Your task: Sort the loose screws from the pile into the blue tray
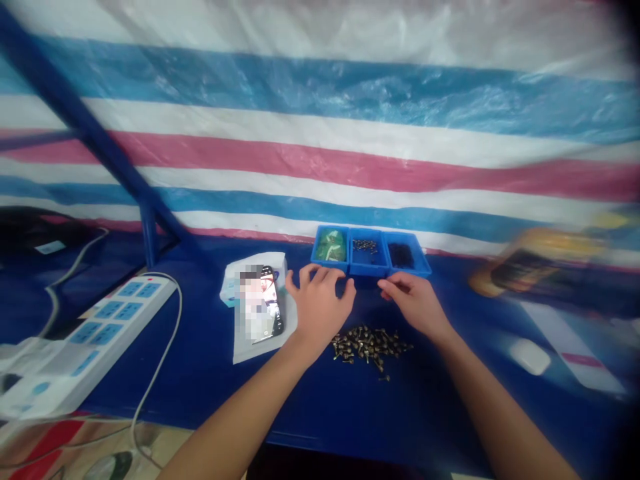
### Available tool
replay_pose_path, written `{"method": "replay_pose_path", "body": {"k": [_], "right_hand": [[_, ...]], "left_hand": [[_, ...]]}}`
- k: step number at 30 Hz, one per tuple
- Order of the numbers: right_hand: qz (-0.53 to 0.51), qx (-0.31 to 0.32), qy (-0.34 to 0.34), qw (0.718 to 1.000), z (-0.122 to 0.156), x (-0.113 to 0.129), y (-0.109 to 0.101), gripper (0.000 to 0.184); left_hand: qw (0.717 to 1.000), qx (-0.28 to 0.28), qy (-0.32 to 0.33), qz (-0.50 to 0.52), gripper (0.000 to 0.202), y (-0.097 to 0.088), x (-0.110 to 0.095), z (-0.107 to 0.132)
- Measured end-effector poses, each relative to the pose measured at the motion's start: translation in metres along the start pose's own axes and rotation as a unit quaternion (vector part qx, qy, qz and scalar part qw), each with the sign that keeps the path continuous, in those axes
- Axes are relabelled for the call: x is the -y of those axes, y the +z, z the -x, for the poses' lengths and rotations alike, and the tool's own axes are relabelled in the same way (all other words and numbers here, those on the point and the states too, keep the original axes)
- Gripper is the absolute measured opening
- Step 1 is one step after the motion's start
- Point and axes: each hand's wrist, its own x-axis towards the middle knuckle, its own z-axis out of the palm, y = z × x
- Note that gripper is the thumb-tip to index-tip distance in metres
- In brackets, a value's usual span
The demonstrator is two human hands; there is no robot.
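Observation:
A loose pile of several small metal screws (pixel 369 350) lies on the dark blue tabletop (pixel 320 407), just below my hands. My left hand (pixel 320 307) is open, fingers spread, its fingertips close to the front of a row of three joined blue bins (pixel 370 261). My right hand (pixel 414 305) is loosely curved by the bins' front edge, with nothing visible in its fingers. The left bin holds a green bag, the middle one dark screws, the right one small black parts. A phone (pixel 265 305) lies on white paper (pixel 250 280) left of my left hand.
A white power strip (pixel 100 327) and its cable lie at the left. A white computer mouse (pixel 530 355) and a blurred yellow-and-black object (pixel 535 263) sit at the right. A striped plastic sheet (pixel 320 140) and a blue diagonal bar (pixel 95 137) rise behind the table.

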Motion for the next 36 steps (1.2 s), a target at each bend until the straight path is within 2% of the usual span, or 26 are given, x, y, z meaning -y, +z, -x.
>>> {"method": "replay_pose_path", "body": {"k": [4,7,10,12,15,18,21,24,26,28,32,34,36], "right_hand": [[0.05,-0.049,0.014,0.997,-0.001,-0.003,-0.001,0.047],[-0.002,-0.136,0.021,0.99,-0.003,-0.006,-0.004,0.037],[-0.026,-0.207,0.026,0.978,-0.004,-0.008,-0.009,0.064],[-0.005,-0.215,0.018,0.976,-0.004,-0.009,-0.012,0.058],[0.054,-0.161,-0.009,0.985,-0.003,-0.009,-0.014,0.035],[0.13,-0.075,-0.036,0.988,-0.003,-0.012,-0.015,0.025],[0.149,0.025,-0.055,0.987,-0.004,-0.014,-0.014,0.018],[0.137,0.127,-0.071,0.98,-0.001,-0.011,-0.008,0.015],[0.137,0.161,-0.094,0.973,0.002,-0.006,0.0,0.016],[0.144,0.183,-0.116,0.966,0.005,-0.002,0.01,0.015],[0.183,0.174,-0.133,0.958,0.005,0.003,0.028,0.026],[0.209,0.161,-0.146,0.954,0.002,0.004,0.035,0.033],[0.243,0.16,-0.165,0.942,-0.002,0.005,0.041,0.032]], "left_hand": [[1.0,0.01,0.009,0.017,0.006,0.001,0.0,0.001],[1.0,0.014,0.014,0.024,0.006,0.002,0.001,0.002],[1.0,0.006,0.008,0.02,0.006,0.003,0.004,0.001],[1.0,-0.007,-0.003,0.004,0.008,0.003,0.007,-0.002],[0.998,-0.036,-0.028,-0.034,0.014,0.003,0.013,-0.007],[0.995,-0.063,-0.044,-0.057,0.024,-0.001,0.019,-0.01],[0.994,-0.068,-0.06,-0.057,0.025,-0.008,0.025,-0.004],[0.995,-0.039,-0.083,-0.048,0.024,-0.013,0.032,0.001],[0.994,-0.026,-0.098,-0.044,0.021,-0.015,0.034,-0.004],[0.993,-0.044,-0.099,-0.039,0.017,-0.015,0.032,-0.017],[0.997,-0.074,-0.014,-0.009,0.008,-0.014,0.024,-0.043],[0.996,-0.075,0.043,0.024,0.007,-0.011,0.02,-0.042],[0.991,-0.067,0.102,0.06,0.008,-0.006,0.017,-0.031]]}}
